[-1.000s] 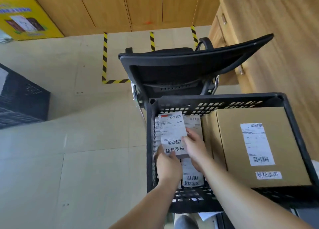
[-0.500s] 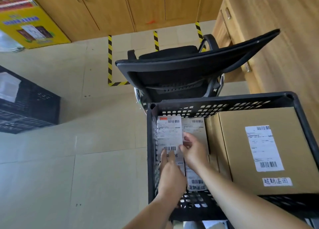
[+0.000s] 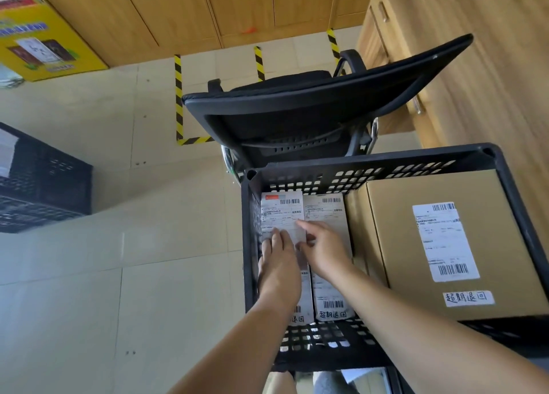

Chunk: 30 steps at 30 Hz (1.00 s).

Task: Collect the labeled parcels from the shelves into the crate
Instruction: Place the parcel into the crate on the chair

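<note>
A black perforated crate stands in front of me. At its left side a small white-labeled parcel lies flat against the left wall. My left hand presses on it with straight fingers. My right hand touches the parcel's right edge with index finger and thumb. A second labeled parcel lies flat right beside it. A large brown cardboard box with a shipping label fills the crate's right half.
A black office chair stands just behind the crate. Another black crate sits on the tiled floor at left. A yellow carton and wooden cabinets line the far wall. Wooden drawers stand at right.
The small parcel, held tilted above the crate's left side a second ago, has come down flat on the bottom. Both hands followed it down and slid forward over it.
</note>
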{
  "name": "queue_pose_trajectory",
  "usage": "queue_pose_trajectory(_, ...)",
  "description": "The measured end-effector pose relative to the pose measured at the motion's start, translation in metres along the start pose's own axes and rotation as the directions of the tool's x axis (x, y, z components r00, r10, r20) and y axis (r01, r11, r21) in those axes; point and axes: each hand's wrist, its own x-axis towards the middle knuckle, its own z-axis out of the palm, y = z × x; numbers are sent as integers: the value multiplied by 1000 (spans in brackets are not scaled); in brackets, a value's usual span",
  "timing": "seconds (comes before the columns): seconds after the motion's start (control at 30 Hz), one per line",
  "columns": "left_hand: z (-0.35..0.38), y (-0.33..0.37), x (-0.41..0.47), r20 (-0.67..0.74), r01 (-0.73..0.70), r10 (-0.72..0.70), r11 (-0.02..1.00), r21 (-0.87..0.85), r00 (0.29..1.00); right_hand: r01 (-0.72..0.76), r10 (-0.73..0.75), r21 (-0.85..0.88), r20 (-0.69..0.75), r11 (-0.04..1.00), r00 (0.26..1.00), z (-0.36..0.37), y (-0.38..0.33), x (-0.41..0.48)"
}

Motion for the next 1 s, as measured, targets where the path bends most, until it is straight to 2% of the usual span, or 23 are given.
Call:
queue_pose_trajectory(0.2, -33, 12, -19, 15, -43, 45, 994, -104, 999, 21, -20, -81, 8, 997, 1000, -28, -21, -18)
queue_pose_trajectory(0.27, -59, 18, -24, -10, -84, 84, 994, -62, 996, 70, -69, -127, 8, 989, 998, -50, -39, -28)
queue_pose_trajectory(0.47, -157, 37, -53, -232, -147, 171, 982, 116, 958, 221, -253, -239, -115, 946, 961, -128, -113, -56)
queue_pose_trajectory(0.63, -219, 53, -76, -360, -190, 249, 963, 194, 899, 251, -348, -377, -213, 891, 913, -183, -158, -84)
queue_pose_trajectory(0.73, -241, 65, -82, -348, -255, 323, 940, 229, 880, 208, -368, -479, -268, 853, 890, -202, -166, -107)
queue_pose_trajectory(0.83, -254, 87, -79, -309, -380, 455, 883, 275, 835, 98, -301, -471, -380, 877, 875, -216, -157, -138)
queue_pose_trajectory(0.93, -247, 126, -89, -238, -553, 637, 763, 336, 734, -94, -129, -363, -543, 927, 830, -228, -130, -183)
queue_pose_trajectory(1.0, -234, 152, -97, -140, -691, 768, 627, 359, 624, -235, 8, -280, -626, 931, 779, -226, -108, -218)
